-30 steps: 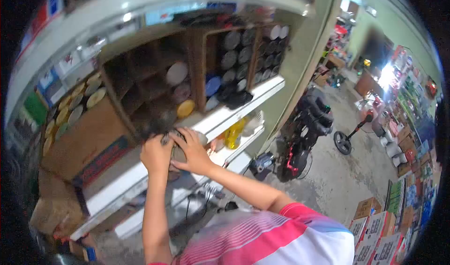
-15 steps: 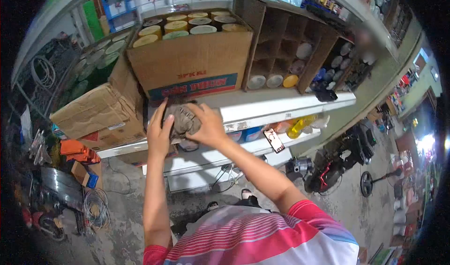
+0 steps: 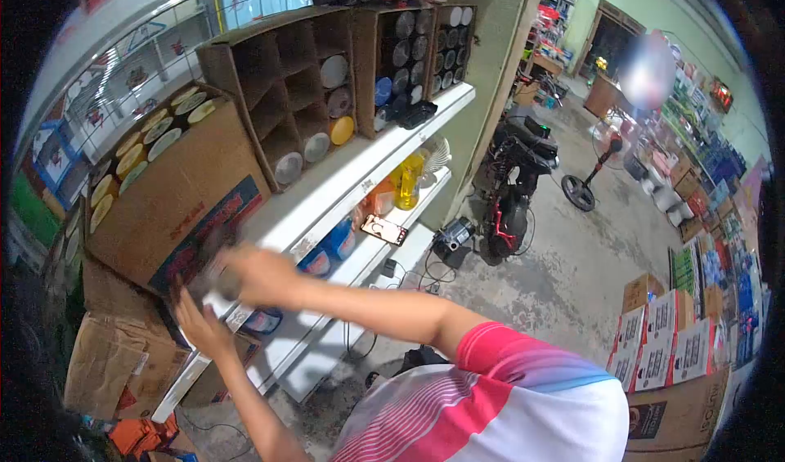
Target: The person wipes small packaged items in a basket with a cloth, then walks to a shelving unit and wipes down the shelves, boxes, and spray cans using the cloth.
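My right hand (image 3: 266, 278) is smeared by motion at the white shelf edge, with its fingers curled round a crumpled grey-brown cloth (image 3: 226, 284). Most of the cloth is hidden or blurred. Just below it, my left hand (image 3: 203, 329) has its fingers stretched out, pointing up and left; whether they touch the cloth I cannot tell. Behind both hands stands a cardboard carton (image 3: 176, 188) with a blue and red printed band, filled with round-topped cans. To its right, a divided carton (image 3: 290, 78) lies on its side with several cans in its cells.
More cartons of cans (image 3: 405, 53) stand farther along the white shelf (image 3: 327, 196). On the lower shelf lie a lit phone (image 3: 384, 230) and a yellow bottle (image 3: 409, 180). A motorbike (image 3: 511, 188) and stacked boxes (image 3: 654, 343) stand on the right.
My view has swung to the right, so the shelf now appears tilted and farther left. My hands, earlier both around the cloth, have shifted; the right now lies across it, the left below.
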### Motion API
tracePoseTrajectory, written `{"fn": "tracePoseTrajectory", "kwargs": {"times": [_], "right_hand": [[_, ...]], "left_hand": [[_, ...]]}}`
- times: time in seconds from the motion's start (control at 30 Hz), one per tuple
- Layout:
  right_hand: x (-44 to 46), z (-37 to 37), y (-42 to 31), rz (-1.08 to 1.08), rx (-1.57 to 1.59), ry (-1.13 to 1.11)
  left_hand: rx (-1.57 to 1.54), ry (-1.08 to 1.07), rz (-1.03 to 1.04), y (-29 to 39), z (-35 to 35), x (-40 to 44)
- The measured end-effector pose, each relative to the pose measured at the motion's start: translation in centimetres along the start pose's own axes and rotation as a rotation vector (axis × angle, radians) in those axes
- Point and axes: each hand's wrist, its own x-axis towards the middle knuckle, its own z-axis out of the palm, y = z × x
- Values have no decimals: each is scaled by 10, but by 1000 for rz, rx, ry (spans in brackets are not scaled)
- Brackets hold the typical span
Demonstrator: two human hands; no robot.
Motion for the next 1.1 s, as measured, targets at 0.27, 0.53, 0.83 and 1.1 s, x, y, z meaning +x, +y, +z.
{"fn": "tracePoseTrajectory", "kwargs": {"times": [0.27, 0.53, 0.83, 1.1], "right_hand": [[1, -7, 35, -126, -17, -107], [1, -116, 108, 210, -569, 103], [8, 0, -8, -168, -293, -111], [6, -131, 96, 304, -444, -146]], "left_hand": [[-222, 286, 179, -4, -1, -2], [120, 142, 150, 5, 1, -1], [11, 244, 105, 10, -2, 2], [16, 201, 141, 14, -6, -1]]}}
